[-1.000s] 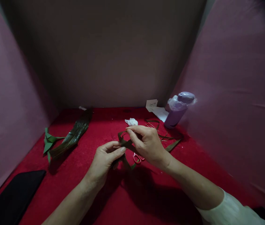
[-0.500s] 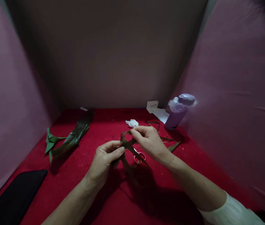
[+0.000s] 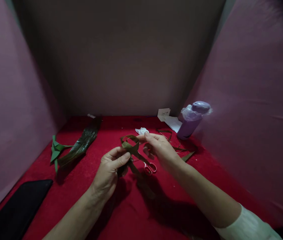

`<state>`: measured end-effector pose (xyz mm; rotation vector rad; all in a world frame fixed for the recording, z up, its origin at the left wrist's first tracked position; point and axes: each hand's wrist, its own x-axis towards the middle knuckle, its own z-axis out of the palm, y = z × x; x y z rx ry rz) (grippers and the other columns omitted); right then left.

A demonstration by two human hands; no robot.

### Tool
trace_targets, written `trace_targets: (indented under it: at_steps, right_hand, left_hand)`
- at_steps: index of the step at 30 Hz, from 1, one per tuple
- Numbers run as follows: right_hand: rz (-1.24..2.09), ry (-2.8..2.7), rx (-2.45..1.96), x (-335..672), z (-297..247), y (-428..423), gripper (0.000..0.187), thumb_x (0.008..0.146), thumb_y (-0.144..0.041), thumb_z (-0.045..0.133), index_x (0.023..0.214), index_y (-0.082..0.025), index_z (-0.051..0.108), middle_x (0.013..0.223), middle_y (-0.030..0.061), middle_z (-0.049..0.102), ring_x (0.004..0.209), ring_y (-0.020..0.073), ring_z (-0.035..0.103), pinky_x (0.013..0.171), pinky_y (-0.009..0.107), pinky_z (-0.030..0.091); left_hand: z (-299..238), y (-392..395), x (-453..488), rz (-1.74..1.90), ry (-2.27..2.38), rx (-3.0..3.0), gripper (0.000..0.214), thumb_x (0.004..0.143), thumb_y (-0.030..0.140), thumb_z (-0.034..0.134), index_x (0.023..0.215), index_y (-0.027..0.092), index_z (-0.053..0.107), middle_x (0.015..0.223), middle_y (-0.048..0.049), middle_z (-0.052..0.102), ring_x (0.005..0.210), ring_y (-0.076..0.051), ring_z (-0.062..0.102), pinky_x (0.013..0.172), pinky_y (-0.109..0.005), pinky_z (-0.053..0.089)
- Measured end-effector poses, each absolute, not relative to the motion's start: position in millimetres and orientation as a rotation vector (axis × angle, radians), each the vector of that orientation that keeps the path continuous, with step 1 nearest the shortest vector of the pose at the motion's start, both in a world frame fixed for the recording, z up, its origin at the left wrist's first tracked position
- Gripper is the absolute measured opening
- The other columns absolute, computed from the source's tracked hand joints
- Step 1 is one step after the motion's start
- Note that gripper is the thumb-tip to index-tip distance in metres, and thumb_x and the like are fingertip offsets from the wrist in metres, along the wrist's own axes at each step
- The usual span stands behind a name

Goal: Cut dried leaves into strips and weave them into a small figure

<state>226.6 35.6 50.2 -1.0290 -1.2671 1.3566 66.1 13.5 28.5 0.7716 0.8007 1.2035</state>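
My left hand is closed on a green leaf strip, pinching it between thumb and fingers. Above the thumb the strip bends into an upright loop, and its loose ends hang down to the right. Just right of the loop is my right hand, its fingers apart and the index fingertip close to the loop's edge; whether it touches cannot be made out. Red-handled scissors lie on the red cloth below and behind the strip, their blades partly hidden.
At left lie a folded green leaf figure, a bundle of long dark leaves and a black flat object. Behind my hands are crumpled white tissue, white papers, a purple container and leaf scraps. Walls stand on three sides.
My right hand has let go of the strip and opened its fingers. The loop now stands up rounder and further left, still in my left hand. The view has shifted slightly.
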Motion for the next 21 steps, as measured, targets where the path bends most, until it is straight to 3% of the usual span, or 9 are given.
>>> trace_targets:
  at_steps: [2,8,13,15,18,21]
  right_hand:
    - [1.263,-1.277,-1.04,224.4,53.4,32.9,0.031,0.079,-0.043,0.057,0.091,-0.015,0.064,0.068,0.0012,0.057,0.041,0.004,0.039,0.036,0.018,0.028]
    - [1.299,-1.322,-1.005,213.4,52.8,25.8,0.019,0.075,-0.025,0.064,0.09,-0.015,0.06,0.062,-0.0033,0.054,0.044,0.0039,0.045,0.041,0.017,0.036]
    - [1.381,-1.326,-1.023,218.0,44.1,31.6,0.025,0.082,-0.04,0.053,0.091,-0.016,0.056,0.068,-0.0024,0.057,0.033,0.0023,0.042,0.03,0.016,0.028]
    - [1.405,-1.286,-0.988,218.6,41.5,33.5,0.025,0.082,-0.04,0.054,0.093,-0.018,0.052,0.074,-0.0017,0.058,0.034,0.0037,0.047,0.03,0.017,0.031]
    - [1.394,-1.281,-0.919,215.0,37.4,32.4,0.021,0.076,-0.031,0.062,0.085,-0.018,0.048,0.068,-0.0035,0.056,0.046,0.0086,0.057,0.04,0.019,0.042]
    - [1.241,-1.413,-0.912,210.2,31.6,27.5,0.017,0.074,-0.023,0.064,0.077,-0.018,0.048,0.069,-0.0021,0.056,0.06,0.0106,0.059,0.055,0.024,0.048]
  left_hand:
    - [28.5,13.1,66.4,1.2,0.822,0.773,0.019,0.061,0.019,0.076,0.079,0.019,0.071,0.065,0.0012,0.064,0.053,-0.005,0.052,0.044,-0.014,0.037]
    - [27.0,12.8,65.7,1.208,0.836,0.799,0.02,0.063,0.02,0.075,0.082,0.018,0.069,0.065,0.002,0.062,0.048,-0.004,0.047,0.041,-0.014,0.034]
    - [27.1,15.9,65.9,1.225,0.803,0.821,0.028,0.064,0.02,0.074,0.091,0.016,0.065,0.069,0.001,0.061,0.047,-0.004,0.044,0.038,-0.015,0.032]
    - [27.0,16.8,65.7,1.235,0.807,0.816,0.027,0.065,0.02,0.073,0.09,0.015,0.062,0.07,0.0001,0.061,0.047,-0.005,0.044,0.037,-0.015,0.032]
    - [26.0,17.2,64.8,1.243,0.811,0.778,0.022,0.066,0.02,0.072,0.082,0.015,0.057,0.066,0.0004,0.06,0.048,-0.007,0.048,0.036,-0.016,0.033]
    - [25.1,17.3,63.8,1.248,0.786,0.759,0.02,0.068,0.019,0.07,0.081,0.016,0.056,0.064,0.0022,0.057,0.047,-0.007,0.047,0.037,-0.016,0.033]
